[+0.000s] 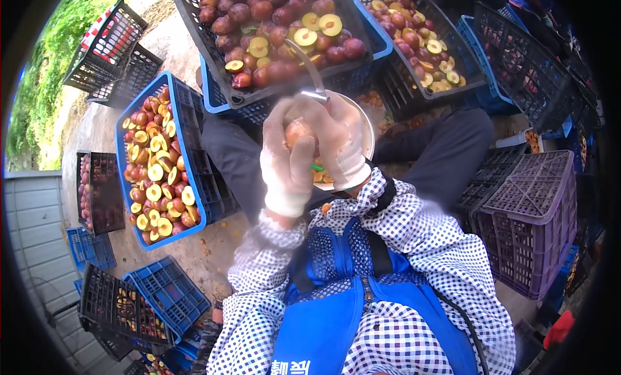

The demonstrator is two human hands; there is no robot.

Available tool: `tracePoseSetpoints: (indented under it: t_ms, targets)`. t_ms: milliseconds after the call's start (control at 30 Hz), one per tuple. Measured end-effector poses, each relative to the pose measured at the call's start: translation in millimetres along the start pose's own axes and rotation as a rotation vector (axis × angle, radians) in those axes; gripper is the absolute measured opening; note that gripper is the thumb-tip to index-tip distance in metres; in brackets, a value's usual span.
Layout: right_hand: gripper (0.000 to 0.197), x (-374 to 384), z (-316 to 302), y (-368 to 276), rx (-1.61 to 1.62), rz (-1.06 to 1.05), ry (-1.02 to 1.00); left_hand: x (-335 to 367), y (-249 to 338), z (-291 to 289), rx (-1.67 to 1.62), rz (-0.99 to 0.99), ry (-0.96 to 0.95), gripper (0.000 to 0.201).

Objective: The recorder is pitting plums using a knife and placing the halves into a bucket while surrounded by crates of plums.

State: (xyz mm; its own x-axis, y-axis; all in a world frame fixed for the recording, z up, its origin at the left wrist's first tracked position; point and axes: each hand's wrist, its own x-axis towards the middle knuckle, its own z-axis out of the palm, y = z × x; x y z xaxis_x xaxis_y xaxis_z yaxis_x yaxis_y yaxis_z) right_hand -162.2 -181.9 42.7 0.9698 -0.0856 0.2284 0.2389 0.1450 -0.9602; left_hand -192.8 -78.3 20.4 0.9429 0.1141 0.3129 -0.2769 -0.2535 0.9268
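Observation:
Both my hands wear pale, stained knit gloves and meet in front of my chest. My left hand (284, 158) is closed round a reddish plum (298, 133). My right hand (344, 144) presses against it, gripping a knife with a curved metal blade (308, 63) that points up and away from me; its handle is hidden in the glove. Below the hands sits a round white bowl (369, 130) with orange-brown bits in it, mostly covered by the gloves. Just beyond stands a black crate (242, 98) of whole plums with several cut halves on top.
To my left is a blue crate (202, 210) filled with halved plums. Another black crate (475, 84) of cut plums stands at the far right. A purple crate (527, 226) is by my right side. Blue crates (169, 291) and dark ones stack at the lower left.

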Motion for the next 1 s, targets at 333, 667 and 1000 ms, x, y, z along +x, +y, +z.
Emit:
tracePoseSetpoints:
  t_ms: [333,667,1000]
  targets:
    - [0.019,-7,-7,8,-0.151,-0.111,0.073,-6,-16,30,-0.017,0.145,0.161,0.052]
    - [0.021,17,-26,18,-0.514,-0.685,-0.162,-7,8,23,-0.921,-0.877,0.132,0.048]
    - [0.018,13,-37,30,-0.283,-0.200,-0.228,-19,-13,12,-1.019,-0.747,-0.175,0.042]
